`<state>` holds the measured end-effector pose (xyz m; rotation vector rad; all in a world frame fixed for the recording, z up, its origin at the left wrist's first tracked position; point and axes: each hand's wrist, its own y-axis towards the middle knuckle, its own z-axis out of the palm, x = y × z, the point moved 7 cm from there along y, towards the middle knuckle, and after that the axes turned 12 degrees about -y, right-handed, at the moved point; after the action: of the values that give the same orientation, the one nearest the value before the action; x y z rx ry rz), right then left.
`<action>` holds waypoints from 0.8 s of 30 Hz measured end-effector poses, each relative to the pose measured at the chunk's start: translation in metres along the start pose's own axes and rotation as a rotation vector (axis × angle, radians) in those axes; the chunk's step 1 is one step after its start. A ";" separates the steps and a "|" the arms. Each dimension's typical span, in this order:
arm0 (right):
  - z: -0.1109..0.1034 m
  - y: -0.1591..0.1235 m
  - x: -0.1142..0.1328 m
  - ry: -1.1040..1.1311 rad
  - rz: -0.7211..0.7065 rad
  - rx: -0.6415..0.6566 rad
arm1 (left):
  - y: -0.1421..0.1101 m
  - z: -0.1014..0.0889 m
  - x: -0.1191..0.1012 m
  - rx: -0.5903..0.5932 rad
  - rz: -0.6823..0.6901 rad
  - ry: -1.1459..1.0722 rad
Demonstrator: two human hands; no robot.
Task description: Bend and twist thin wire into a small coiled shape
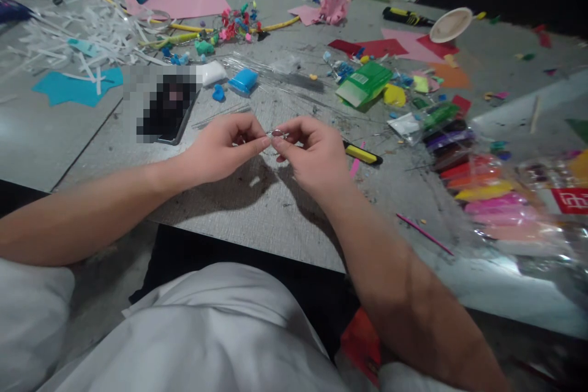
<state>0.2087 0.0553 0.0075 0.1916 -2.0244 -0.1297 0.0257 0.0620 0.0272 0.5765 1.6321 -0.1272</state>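
Note:
My left hand [232, 144] and my right hand [310, 150] meet above the grey table, fingertips nearly touching. Both are closed in a pinch on a small thin loop [278, 133] that looks like wire; its ends are hidden by my fingers. Close beyond my hands lie a blue packet of clay [243, 81], a small blue lump [218, 93] and a white packet [213, 73]. A phone [172, 107], partly blurred out, rests left of my left hand. Beside my right hand is a yellow and black cutter [362, 154], partly covered by that hand.
Colored clay packets [491, 190] fill the right side. A green packet [365, 84] sits among scraps at back right. White paper shreds [87, 30] pile at back left, near a blue paper piece [78, 86]. A pink stick [425, 234] lies near the front edge.

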 end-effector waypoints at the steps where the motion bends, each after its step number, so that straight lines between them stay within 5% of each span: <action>1: 0.000 0.000 0.000 0.012 0.007 0.007 | 0.000 0.000 0.003 0.002 -0.007 -0.008; 6: 0.000 -0.001 0.005 -0.030 -0.059 -0.013 | -0.001 0.001 0.012 -0.001 -0.020 -0.045; 14: -0.005 -0.015 0.029 -0.206 -0.246 -0.119 | -0.003 -0.007 -0.010 -0.052 0.283 0.144; 24: -0.001 -0.011 0.017 -0.100 -0.062 -0.076 | -0.008 -0.005 -0.023 -0.057 0.460 0.342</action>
<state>0.2031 0.0408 0.0210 0.2031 -2.1094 -0.2595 0.0184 0.0500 0.0479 0.9521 1.7780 0.3738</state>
